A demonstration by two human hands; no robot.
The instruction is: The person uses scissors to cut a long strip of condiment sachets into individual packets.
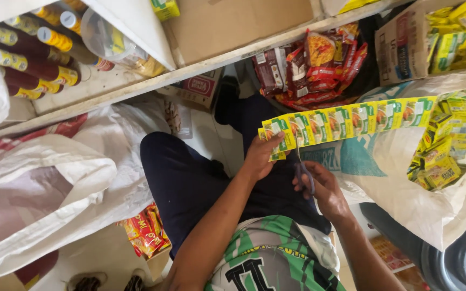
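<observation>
A person sits low among shop goods, seen from a head camera looking straight down over dark trousers and a green patterned shirt. A big white sack (449, 199) stands open at the right, packed with small yellow-green sachets (440, 156). More white bags (55, 183) lie at the left. A pale shelf (190, 73) crosses the top of the view, carrying dark bottles (33, 59) with yellow caps at the far left. Red snack packets (314, 67) are piled under the shelf, above the knees.

A long strip of joined yellow-green sachets (351, 118) runs out of the sack toward the hands. Its long axis lies nearly level across the view, rising slightly to the right. The free end is at the left, just above the lap.

The left hand (262, 153) pinches that free end, fingers closed on the last sachet or two. It is the hand on the strip. The right hand (324, 188) sits lower and a little to the right, just beneath the strip. Its fingers are curled through the handles of small scissors (304, 170). The blades point up at the strip's lower edge, just right of the left hand's grip, crossing the strip's length at about a right angle. Whether the blades touch the strip cannot be told. A few red packets (144, 234) lie on the floor by the left knee.
</observation>
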